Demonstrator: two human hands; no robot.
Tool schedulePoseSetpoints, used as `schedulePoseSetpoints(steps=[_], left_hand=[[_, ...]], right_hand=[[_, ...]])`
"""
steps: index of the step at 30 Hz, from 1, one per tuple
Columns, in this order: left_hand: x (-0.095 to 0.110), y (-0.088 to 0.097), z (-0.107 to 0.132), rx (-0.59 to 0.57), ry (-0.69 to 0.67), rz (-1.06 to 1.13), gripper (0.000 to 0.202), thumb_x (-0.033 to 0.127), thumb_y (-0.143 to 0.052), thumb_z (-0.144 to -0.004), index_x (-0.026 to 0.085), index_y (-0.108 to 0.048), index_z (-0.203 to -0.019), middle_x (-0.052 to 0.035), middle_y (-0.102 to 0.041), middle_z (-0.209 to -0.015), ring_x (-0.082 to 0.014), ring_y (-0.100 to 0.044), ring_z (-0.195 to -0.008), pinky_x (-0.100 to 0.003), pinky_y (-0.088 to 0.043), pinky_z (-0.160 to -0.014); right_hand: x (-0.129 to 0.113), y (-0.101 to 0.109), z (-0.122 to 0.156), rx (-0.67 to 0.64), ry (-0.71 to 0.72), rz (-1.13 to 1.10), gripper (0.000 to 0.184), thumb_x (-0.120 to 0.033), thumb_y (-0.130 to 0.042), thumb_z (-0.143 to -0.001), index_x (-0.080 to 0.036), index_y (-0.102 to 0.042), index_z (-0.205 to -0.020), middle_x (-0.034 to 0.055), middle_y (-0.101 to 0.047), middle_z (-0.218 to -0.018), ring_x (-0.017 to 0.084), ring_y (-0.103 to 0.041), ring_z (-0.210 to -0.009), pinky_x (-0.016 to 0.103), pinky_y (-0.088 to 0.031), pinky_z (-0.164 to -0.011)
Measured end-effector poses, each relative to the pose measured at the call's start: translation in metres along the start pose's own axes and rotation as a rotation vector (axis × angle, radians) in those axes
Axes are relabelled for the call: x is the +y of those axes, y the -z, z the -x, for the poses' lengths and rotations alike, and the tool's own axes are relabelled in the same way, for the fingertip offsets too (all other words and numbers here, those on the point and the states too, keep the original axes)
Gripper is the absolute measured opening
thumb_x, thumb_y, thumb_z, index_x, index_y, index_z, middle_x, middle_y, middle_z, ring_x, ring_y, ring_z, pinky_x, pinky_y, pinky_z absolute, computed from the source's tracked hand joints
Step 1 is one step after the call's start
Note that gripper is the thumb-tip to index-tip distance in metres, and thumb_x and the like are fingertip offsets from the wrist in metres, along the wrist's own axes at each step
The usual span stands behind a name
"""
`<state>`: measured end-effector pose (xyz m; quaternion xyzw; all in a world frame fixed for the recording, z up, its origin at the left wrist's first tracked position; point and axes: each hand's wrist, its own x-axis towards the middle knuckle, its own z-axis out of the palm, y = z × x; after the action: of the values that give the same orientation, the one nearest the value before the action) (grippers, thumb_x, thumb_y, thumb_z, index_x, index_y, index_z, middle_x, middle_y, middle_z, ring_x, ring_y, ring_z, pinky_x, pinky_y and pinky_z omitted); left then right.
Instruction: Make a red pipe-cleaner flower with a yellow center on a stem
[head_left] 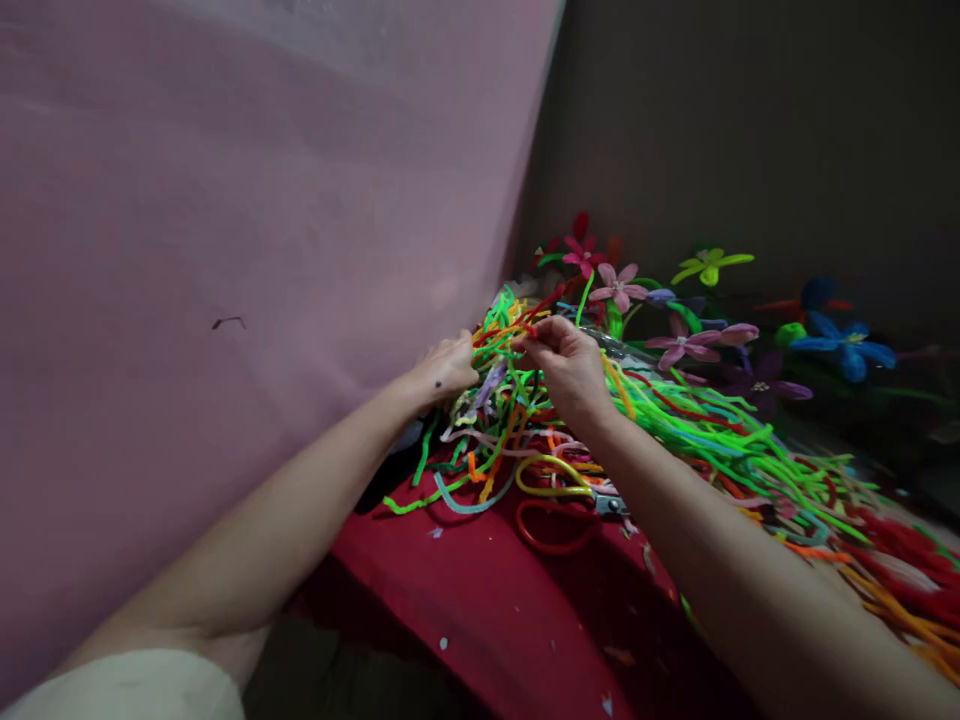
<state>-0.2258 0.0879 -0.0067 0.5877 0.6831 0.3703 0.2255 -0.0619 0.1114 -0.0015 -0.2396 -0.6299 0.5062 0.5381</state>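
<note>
My right hand [571, 368] is closed in a pinch on a red pipe cleaner [531, 332] above a tangled heap of coloured pipe cleaners [517, 385]. At the heap's left side, beside the wall, is my left hand [448, 366]. Its fingers are curled in among the green and orange strands, and their tips are hidden, so I cannot make out what they grip. Just below the right hand lie scissors [559, 540] with one yellow and one red handle loop; their blades run under my right forearm.
Finished pipe-cleaner flowers, including a pink one [619, 288], a yellow one [709, 266] and a blue one [847, 345], stand behind at the right. Long green pipe cleaners [720, 440] spread rightward. A pink wall [262, 200] borders the left. Scraps dot the red cloth [480, 590].
</note>
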Motion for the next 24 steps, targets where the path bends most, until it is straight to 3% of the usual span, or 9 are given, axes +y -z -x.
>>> schedulePoseSetpoints(steps=[5,10,14,18,21,24], left_hand=[[0.014,0.005,0.009,-0.056,-0.102,0.109,0.055,0.027,-0.062,-0.065,0.014,-0.049,-0.117,-0.0089,-0.065,-0.101,-0.0226,-0.061,-0.09,-0.028,-0.046,-0.073],[0.025,-0.004,0.014,-0.059,-0.168,0.169,0.069,0.007,-0.066,-0.05,0.016,-0.053,-0.117,-0.0086,-0.063,-0.108,-0.0272,-0.054,-0.106,-0.031,-0.042,-0.086],[0.03,-0.006,0.01,-0.059,-0.173,0.277,0.063,0.004,-0.062,-0.052,0.019,-0.056,-0.113,-0.0068,-0.063,-0.107,-0.026,-0.054,-0.106,-0.03,-0.044,-0.083],[0.036,0.002,0.005,-0.163,-0.117,0.452,0.051,0.005,-0.06,-0.055,0.017,-0.059,-0.104,-0.0028,-0.066,-0.083,-0.0156,-0.061,-0.07,-0.023,-0.047,-0.059],[0.035,0.013,0.004,-0.252,-0.012,0.561,0.031,0.008,-0.06,-0.057,0.015,-0.061,-0.087,0.0012,-0.057,-0.055,-0.0096,-0.048,-0.04,-0.021,-0.038,-0.039],[0.028,0.022,0.003,-0.292,0.093,0.65,0.009,0.012,-0.059,-0.06,0.015,-0.054,-0.066,0.0031,-0.044,-0.04,-0.0075,-0.038,-0.03,-0.019,-0.031,-0.031]], right_hand=[[0.01,0.001,0.001,-0.025,-0.05,0.025,0.014,-0.022,-0.06,-0.066,-0.02,-0.046,-0.066,-0.0066,-0.054,-0.06,0.01,-0.054,-0.06,0.027,-0.049,-0.063],[0.005,-0.004,0.004,-0.004,0.03,0.076,0.01,-0.019,-0.06,-0.067,-0.018,-0.05,-0.065,-0.0066,-0.051,-0.062,0.01,-0.051,-0.063,0.026,-0.046,-0.069],[-0.007,0.0,0.01,0.104,0.065,-0.04,0.011,-0.021,-0.058,-0.072,-0.019,-0.047,-0.07,-0.0047,-0.058,-0.068,0.011,-0.058,-0.063,0.029,-0.051,-0.069],[-0.01,0.006,0.015,0.179,0.02,-0.217,0.013,-0.017,-0.055,-0.076,-0.02,-0.044,-0.072,-0.0048,-0.062,-0.066,0.011,-0.063,-0.056,0.031,-0.055,-0.069],[-0.007,0.008,0.016,0.19,-0.021,-0.288,0.015,-0.015,-0.055,-0.077,-0.02,-0.042,-0.072,-0.0054,-0.062,-0.062,0.012,-0.066,-0.056,0.032,-0.056,-0.071],[-0.004,0.009,0.013,0.203,-0.086,-0.379,0.015,-0.014,-0.055,-0.078,-0.02,-0.042,-0.074,-0.0047,-0.064,-0.064,0.013,-0.068,-0.058,0.035,-0.056,-0.074]])
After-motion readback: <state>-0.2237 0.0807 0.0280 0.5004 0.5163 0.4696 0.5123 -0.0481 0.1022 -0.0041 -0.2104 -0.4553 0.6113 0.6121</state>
